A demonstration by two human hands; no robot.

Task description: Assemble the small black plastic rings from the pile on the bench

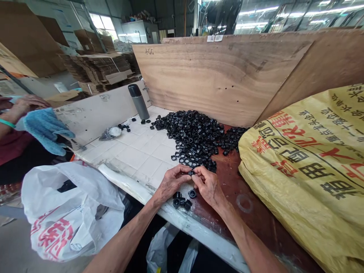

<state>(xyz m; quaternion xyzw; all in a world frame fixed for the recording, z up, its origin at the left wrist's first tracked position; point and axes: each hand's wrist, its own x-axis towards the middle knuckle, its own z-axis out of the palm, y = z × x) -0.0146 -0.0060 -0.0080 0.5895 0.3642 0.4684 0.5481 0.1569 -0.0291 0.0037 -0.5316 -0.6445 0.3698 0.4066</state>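
My left hand (171,182) and my right hand (208,185) meet over the table's front edge, their fingertips pinching a small black plastic ring (191,173) between them. A large heap of similar black rings (190,136) lies just beyond my fingers, spread over white tiles and a brown board. Close under my hands sits a small group of black rings (180,201), some stacked or joined in pairs. My fingers hide most of the held ring, so its exact shape cannot be seen.
Plywood boards (222,79) wall the table's back, and a bulging yellow printed sack (298,170) lies at the right. A steel flask (138,102) stands at the back left. A white plastic bag (68,212) hangs at the front left, beyond which a co-worker's hand (30,106) rests near a blue cloth (42,131).
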